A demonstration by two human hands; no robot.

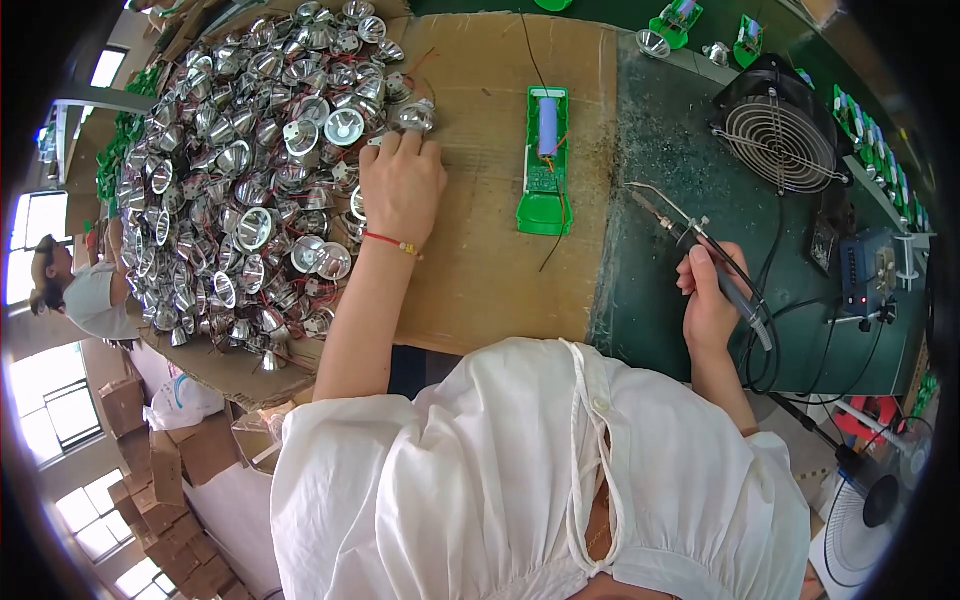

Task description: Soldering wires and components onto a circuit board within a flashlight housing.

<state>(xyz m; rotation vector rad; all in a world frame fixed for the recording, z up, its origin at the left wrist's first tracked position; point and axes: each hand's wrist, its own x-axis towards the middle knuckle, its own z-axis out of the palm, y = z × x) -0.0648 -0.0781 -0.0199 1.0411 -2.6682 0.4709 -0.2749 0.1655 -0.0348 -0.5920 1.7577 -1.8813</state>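
My left hand (402, 190) is at the right edge of a large heap of shiny lamp reflector cups (230, 160) with red wires. Its fingers are bent and closed at the near side of one reflector cup (416, 116); the fingertips are partly hidden. In my right hand (712, 292) is a soldering iron (735, 295), with a thin curved metal tube beside its tip, pointing up and left. Between the hands lies a green plastic housing (545, 212) holding a blue cylindrical battery (547, 125), a small green circuit board and thin red and black wires.
Brown cardboard (480, 270) covers the bench's middle. On the green mat at right stand a black fan with a wire guard (780, 145) and a blue control box (868, 275) with trailing black cables. More green housings (870, 135) line the far right edge. Another person (95, 295) is at far left.
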